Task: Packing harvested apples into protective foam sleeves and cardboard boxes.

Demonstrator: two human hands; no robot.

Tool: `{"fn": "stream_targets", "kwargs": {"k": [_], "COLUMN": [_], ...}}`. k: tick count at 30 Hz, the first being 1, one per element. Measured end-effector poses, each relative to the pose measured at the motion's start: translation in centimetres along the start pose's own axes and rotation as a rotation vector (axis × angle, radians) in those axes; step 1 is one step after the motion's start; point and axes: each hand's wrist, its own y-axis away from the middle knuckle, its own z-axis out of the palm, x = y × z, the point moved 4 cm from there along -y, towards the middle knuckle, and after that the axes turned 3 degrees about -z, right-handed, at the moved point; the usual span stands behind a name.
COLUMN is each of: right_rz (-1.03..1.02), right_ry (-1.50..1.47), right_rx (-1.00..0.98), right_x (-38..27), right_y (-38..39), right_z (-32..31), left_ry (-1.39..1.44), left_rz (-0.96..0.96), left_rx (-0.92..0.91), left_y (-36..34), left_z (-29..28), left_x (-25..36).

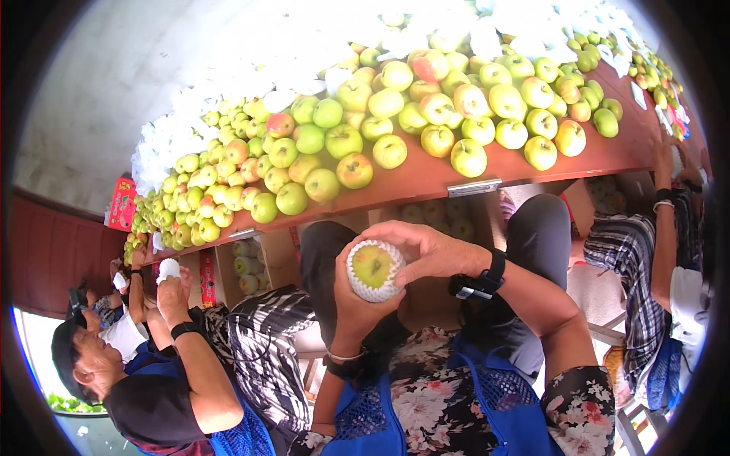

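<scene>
A yellow-green apple [372, 264] sits in a white foam net sleeve [363, 287] in the middle of the view. My left hand [351, 310] cups it from below and behind. My right hand [427, 249], with a black watch [480, 284] at the wrist, curls over its top and right side, fingers on the sleeve's rim. Both hands hold the fruit just in front of the long red-brown table's edge [426, 176]. Many loose green, yellow and reddish apples [389, 150] lie on that table.
A heap of white foam sleeves [228, 99] covers the table's far side. Cardboard boxes of apples [247, 266] stand under the table. A person at the left holds a wrapped fruit [169, 269]; another person's arm [663, 228] reaches to the table at the right.
</scene>
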Motion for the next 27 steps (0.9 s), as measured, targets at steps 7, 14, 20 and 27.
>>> {"fn": "stream_targets", "kwargs": {"k": [7,14,20,27], "right_rz": [0.003,-0.079,-0.234,-0.069], "right_ry": [0.058,0.483,0.694,0.248], "right_rx": [0.177,-0.064,0.022,0.278], "right_x": [0.1,-1.5,-0.3,0.2], "right_y": [-0.6,0.0,-0.2,-0.1], "right_z": [-2.3,-0.3,0.0,-2.1], "left_ry": [0.876,1.281,1.229,1.007], "left_rz": [-0.234,-0.328,-0.375,-0.435], "left_rx": [0.125,0.185,0.283,0.082], "left_y": [0.0,-0.5,-0.5,-0.1], "left_z": [-0.5,-0.4,0.8,0.5], "left_x": [-3.6,-3.3,-3.8,-3.2]}}
